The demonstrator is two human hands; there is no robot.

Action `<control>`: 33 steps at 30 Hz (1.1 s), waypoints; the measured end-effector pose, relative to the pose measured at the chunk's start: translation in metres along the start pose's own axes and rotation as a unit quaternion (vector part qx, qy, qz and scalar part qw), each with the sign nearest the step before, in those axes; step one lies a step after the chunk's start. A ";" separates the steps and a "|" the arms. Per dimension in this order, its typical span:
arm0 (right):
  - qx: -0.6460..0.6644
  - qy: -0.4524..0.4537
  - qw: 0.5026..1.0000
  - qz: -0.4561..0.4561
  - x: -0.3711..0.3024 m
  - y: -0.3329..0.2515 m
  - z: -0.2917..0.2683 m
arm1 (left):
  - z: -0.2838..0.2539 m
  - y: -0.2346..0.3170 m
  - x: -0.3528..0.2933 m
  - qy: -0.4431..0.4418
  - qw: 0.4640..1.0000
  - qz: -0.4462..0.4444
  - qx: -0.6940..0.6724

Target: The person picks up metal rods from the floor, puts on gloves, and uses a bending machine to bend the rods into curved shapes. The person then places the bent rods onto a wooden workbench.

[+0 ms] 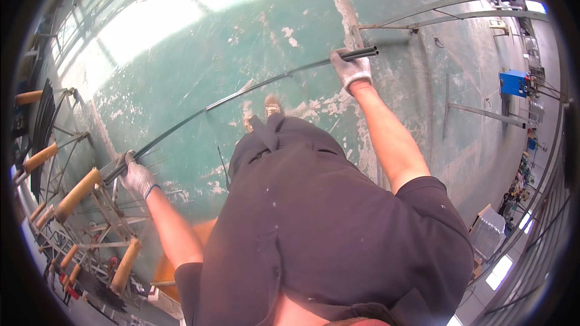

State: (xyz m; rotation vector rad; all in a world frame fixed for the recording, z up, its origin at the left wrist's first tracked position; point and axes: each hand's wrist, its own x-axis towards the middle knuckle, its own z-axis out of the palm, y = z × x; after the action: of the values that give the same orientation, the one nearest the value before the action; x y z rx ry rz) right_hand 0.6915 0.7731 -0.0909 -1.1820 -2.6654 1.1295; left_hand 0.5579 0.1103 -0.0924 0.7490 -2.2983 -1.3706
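Two long, thin dark metal tubes (248, 89) stretch across in front of me, lying side by side and slanting up to the right. My right hand (351, 69), in a whitish work glove, is closed around them close to their far right end, where the round open tube ends show. Toward the other end, my left hand (136, 175), gloved the same way, is wrapped round the tubes beside a metal rack. The tubes' left tip is partly hidden among the rack parts.
At the left stands a metal rack with tan rollers (78, 194) and a bundle of dark strips (42, 136). Long steel rails (459, 9) reach in from the upper right. A blue box-shaped machine (513, 83) is at the right. Worn green floor (199, 72) lies beneath the tubes.
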 end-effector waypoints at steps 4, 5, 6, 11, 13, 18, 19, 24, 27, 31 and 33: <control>0.016 0.005 1.000 0.004 -0.006 -0.008 -0.002 | 0.006 0.022 -0.011 -0.002 1.000 0.005 0.002; 0.026 0.007 1.000 -0.002 -0.003 -0.005 -0.002 | 0.008 0.029 -0.018 0.005 1.000 0.024 0.019; 0.036 0.008 0.999 -0.008 -0.001 -0.003 -0.002 | 0.009 0.028 -0.015 0.001 1.000 0.021 0.003; 0.050 0.017 0.998 -0.022 0.006 0.007 0.001 | -0.003 0.004 -0.004 -0.008 0.999 0.033 0.032; 0.065 0.004 0.998 -0.010 0.006 0.009 0.003 | -0.005 -0.023 0.003 -0.009 0.998 0.049 -0.024; 0.091 -0.003 0.995 -0.044 0.016 0.025 0.010 | -0.012 -0.056 0.019 -0.019 0.994 0.109 -0.015; 0.134 -0.012 0.989 -0.055 0.016 0.028 0.010 | -0.010 -0.056 0.020 -0.003 0.993 0.115 -0.024; 0.059 -0.012 0.998 -0.035 0.005 0.000 0.003 | 0.015 -0.006 -0.003 0.064 0.993 0.036 -0.089; 0.061 -0.021 0.998 -0.020 0.005 -0.005 0.002 | 0.018 0.014 -0.019 0.102 0.994 0.011 -0.046; 0.057 -0.038 0.997 -0.027 0.012 0.008 0.003 | 0.017 0.028 -0.024 0.103 0.993 -0.029 -0.041; 0.056 -0.042 0.997 -0.034 0.012 0.009 0.003 | 0.015 0.034 -0.025 0.094 0.992 -0.061 -0.058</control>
State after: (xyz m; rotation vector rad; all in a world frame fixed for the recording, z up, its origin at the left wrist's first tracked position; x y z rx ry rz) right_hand 0.6881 0.7833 -0.1019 -1.0420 -2.6389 1.3262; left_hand 0.5611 0.1493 -0.0700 0.9517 -2.0389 -1.4078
